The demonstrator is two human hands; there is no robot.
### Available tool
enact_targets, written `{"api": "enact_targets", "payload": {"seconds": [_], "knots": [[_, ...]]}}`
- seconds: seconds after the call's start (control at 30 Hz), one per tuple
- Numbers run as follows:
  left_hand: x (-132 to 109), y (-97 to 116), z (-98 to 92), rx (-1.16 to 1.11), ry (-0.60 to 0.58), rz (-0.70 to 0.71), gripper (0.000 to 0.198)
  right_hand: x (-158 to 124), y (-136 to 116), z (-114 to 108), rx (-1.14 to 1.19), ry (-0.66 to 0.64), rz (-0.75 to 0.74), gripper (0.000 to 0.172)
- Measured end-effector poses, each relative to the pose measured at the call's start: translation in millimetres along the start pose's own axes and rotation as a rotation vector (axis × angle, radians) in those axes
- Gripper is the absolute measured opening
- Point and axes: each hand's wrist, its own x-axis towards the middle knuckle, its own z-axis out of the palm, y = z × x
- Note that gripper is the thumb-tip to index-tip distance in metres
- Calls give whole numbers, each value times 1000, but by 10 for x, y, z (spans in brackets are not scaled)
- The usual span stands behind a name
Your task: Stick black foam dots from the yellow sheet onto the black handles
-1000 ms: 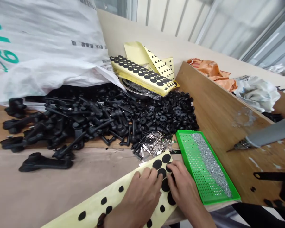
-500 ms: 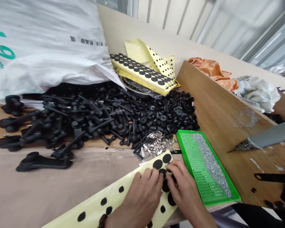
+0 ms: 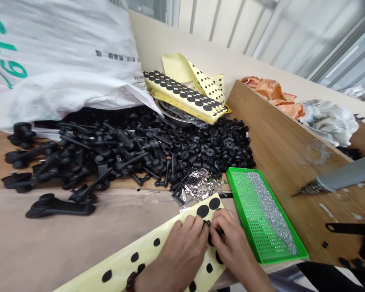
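Note:
A yellow backing sheet (image 3: pixel 149 248) with black round stickers (image 3: pixel 202 211) lies slantwise at the front of the bench. My left hand (image 3: pixel 182 247) rests on it, fingers curled and pressed together, the fingertips at the edge of one sticker. Opposite, my right hand (image 3: pixel 231 235) has thumb and forefinger closed in a pinch on that same sticker, which looks bent up between the two hands. The fingers hide most of that sticker. Larger round stickers lie around both hands, and smaller black pieces are scattered over the sheet's left part.
A green perforated tray (image 3: pixel 245 219) with small metal parts stands right of my hands. Behind lie metal clips (image 3: pixel 197 184), black round parts (image 3: pixel 213 146) and black crank handles (image 3: pixel 103 154). More sticker sheets (image 3: pixel 185 97) sit on a bowl. A wooden partition (image 3: pixel 280 142) and grey power tool (image 3: pixel 346 174) are right.
The sticker at my fingertips has lifted and bent up from the sheet. My right fingers have drawn into a tighter pinch. The whole view has shifted slightly.

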Motion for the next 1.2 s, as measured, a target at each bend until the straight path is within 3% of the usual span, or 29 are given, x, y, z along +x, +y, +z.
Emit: {"api": "enact_targets", "payload": {"seconds": [0.1, 0.2, 0.3, 0.4, 0.53, 0.8, 1.07, 1.2], "knots": [[-34, -130, -149, -202, -34, 17, 18, -28, -4, 20, 25, -2, -54, 18], [-52, -342, -293, -347, 37, -26, 22, -49, -8, 4, 45, -15, -91, 18], [-10, -547, -364, -252, 88, -111, 26, -62, 3, -67, 150, -74, -43, 18], [84, -658, -352, -70, 11, -52, 27, -79, 40, -131, 263, -112, 19, 19], [234, -682, -295, 19, 1, -7, 26, -108, 82, -145, 313, -99, 41, 21], [400, -699, -260, 101, 99, 2, 17, -240, 154, -107, 308, -33, 84, 19], [605, -666, -327, 140, 147, 376, 25, -291, 219, -49, 231, 92, -37, 22], [769, -719, -338, 151, 143, 403, 23, -310, 223, -7, 242, 174, -114, 25]]}}
